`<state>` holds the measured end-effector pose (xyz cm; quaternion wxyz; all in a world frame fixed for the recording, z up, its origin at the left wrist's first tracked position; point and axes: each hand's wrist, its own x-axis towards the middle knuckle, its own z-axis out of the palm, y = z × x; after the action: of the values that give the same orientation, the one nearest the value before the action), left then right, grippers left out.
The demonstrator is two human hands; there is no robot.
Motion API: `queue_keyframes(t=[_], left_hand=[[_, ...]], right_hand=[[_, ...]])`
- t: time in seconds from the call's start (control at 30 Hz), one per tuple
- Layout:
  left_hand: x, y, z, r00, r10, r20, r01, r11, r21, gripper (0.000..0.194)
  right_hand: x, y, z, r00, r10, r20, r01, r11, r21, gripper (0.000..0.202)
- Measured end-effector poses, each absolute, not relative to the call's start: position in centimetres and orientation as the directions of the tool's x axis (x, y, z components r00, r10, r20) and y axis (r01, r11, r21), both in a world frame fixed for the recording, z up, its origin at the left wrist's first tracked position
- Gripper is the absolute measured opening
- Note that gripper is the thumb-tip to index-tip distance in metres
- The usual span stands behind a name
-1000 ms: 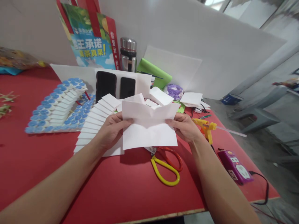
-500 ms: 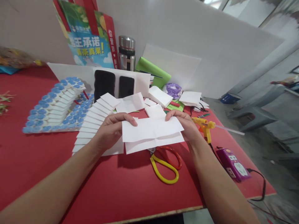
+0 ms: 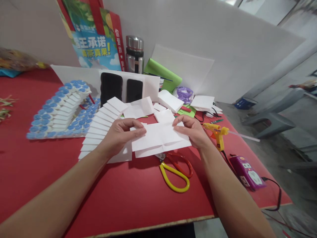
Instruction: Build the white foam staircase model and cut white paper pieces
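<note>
A folded sheet of white paper (image 3: 158,135) is held up over the red table, its two layers slightly apart along the lower edge. My left hand (image 3: 122,134) pinches its left end between thumb and fingers. At the other end, my right hand (image 3: 190,129) grips the paper the same way. Scissors (image 3: 175,173) with one yellow and one red handle lie just below the paper, their blades mostly hidden under it. Left of my left hand, a fanned stepped piece of white card strips (image 3: 99,124) rests on the table.
A model covered in blue discs (image 3: 59,112) stands at the left. Two phones (image 3: 111,88) lean on a white board behind. To the right are a yellow glue gun (image 3: 217,132) and a purple power socket (image 3: 247,173). A steel flask (image 3: 135,54) stands at the back.
Both thumbs have come over onto the near face of the paper, and its layers lie closer together. The sheet has tilted a little.
</note>
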<state>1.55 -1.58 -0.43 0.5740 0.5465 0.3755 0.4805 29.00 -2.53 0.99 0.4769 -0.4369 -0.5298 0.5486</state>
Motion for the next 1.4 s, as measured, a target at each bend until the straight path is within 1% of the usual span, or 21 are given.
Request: queue_keyframes(t=[0.07, 0.1, 0.17, 0.2, 0.23, 0.27, 0.33, 0.4, 0.47, 0.53, 0.6, 0.7, 0.8, 0.9, 1.0, 1.13, 1.3, 1.4], left_hand=[[1.6, -1.6, -0.4, 0.269, 0.96, 0.073, -0.156, -0.031, 0.987, 0.019], [1.7, -1.6, -0.4, 0.282, 0.958, 0.06, -0.156, -0.016, 0.988, 0.026], [1.7, -1.6, -0.3, 0.285, 0.958, 0.028, -0.138, 0.012, 0.99, 0.045], [1.8, -1.5, -0.3, 0.273, 0.962, 0.009, -0.123, 0.025, 0.992, 0.053], [1.8, -1.5, -0.4, 0.256, 0.967, -0.01, -0.111, 0.04, 0.993, 0.056], [1.9, -1.4, -0.5, 0.236, 0.971, -0.029, -0.11, 0.057, 0.992, 0.056], [2.0, -1.2, -0.7, 0.206, 0.976, -0.077, -0.135, 0.107, 0.985, 0.048], [2.1, -1.1, -0.9, 0.193, 0.974, -0.117, -0.159, 0.148, 0.976, 0.039], [2.2, -0.9, -1.0, 0.177, 0.976, -0.124, -0.165, 0.153, 0.974, 0.033], [2.2, -0.9, -1.1, 0.186, 0.977, -0.102, -0.177, 0.136, 0.975, 0.032], [2.2, -0.9, -1.2, 0.208, 0.976, -0.058, -0.19, 0.098, 0.977, 0.032], [2.3, -1.0, -1.3, 0.205, 0.979, 0.014, -0.145, 0.017, 0.989, 0.033], [2.4, -1.2, -1.0, 0.193, 0.98, 0.041, -0.096, -0.022, 0.995, 0.034], [2.3, -1.4, -0.4, 0.234, 0.972, -0.008, -0.084, 0.029, 0.996, 0.037], [2.2, -1.5, 0.1, 0.276, 0.959, -0.061, -0.057, 0.079, 0.995, 0.039], [2.1, -1.4, 0.0, 0.298, 0.952, -0.067, -0.102, 0.102, 0.99, 0.04], [2.0, -1.3, -0.1, 0.294, 0.944, -0.149, -0.133, 0.194, 0.972, 0.053], [1.9, -1.2, -0.2, 0.306, 0.94, -0.154, -0.151, 0.208, 0.967, 0.049]], right_hand=[[29.1, -2.4, 0.8, -0.161, 0.986, 0.032, -0.08, 0.019, -0.997, 0.03], [29.2, -2.3, 0.7, -0.161, 0.987, 0.03, -0.09, 0.016, -0.996, 0.034], [29.3, -2.2, 0.7, -0.163, 0.987, 0.007, -0.104, -0.011, -0.995, 0.046], [29.3, -2.1, 0.7, -0.164, 0.986, -0.008, -0.111, -0.027, -0.993, 0.048], [29.3, -2.1, 0.7, -0.164, 0.986, -0.022, -0.12, -0.042, -0.992, 0.047], [29.3, -2.0, 0.7, -0.161, 0.986, -0.031, -0.133, -0.053, -0.99, 0.043], [29.3, -2.0, 0.7, -0.146, 0.989, -0.031, -0.164, -0.055, -0.985, 0.036], [29.3, -1.9, 0.6, -0.121, 0.993, -0.014, -0.186, -0.037, -0.982, 0.034], [29.4, -1.8, 0.5, -0.108, 0.994, -0.001, -0.188, -0.021, -0.982, 0.035], [29.4, -1.7, 0.3, -0.125, 0.992, 0.0, -0.168, -0.021, -0.986, 0.036], [29.4, -1.7, 0.2, -0.171, 0.985, -0.008, -0.14, -0.032, -0.99, 0.037], [29.2, -1.8, 0.2, -0.251, 0.967, -0.046, -0.103, -0.074, -0.992, 0.04], [29.2, -1.9, 0.4, -0.262, 0.963, -0.057, -0.107, -0.087, -0.99, 0.042], [29.3, -1.9, 0.6, -0.231, 0.972, -0.045, -0.121, -0.074, -0.99, 0.046], [29.6, -1.9, 0.5, -0.233, 0.969, -0.082, -0.102, -0.108, -0.989, 0.049], [30.0, -1.9, 0.3, -0.21, 0.973, -0.099, -0.072, -0.116, -0.991, 0.045], [30.2, -2.0, 0.4, -0.207, 0.975, -0.082, -0.066, -0.097, -0.993, 0.04], [30.3, -2.0, 0.6, -0.218, 0.973, -0.078, -0.051, -0.091, -0.995, 0.035]])
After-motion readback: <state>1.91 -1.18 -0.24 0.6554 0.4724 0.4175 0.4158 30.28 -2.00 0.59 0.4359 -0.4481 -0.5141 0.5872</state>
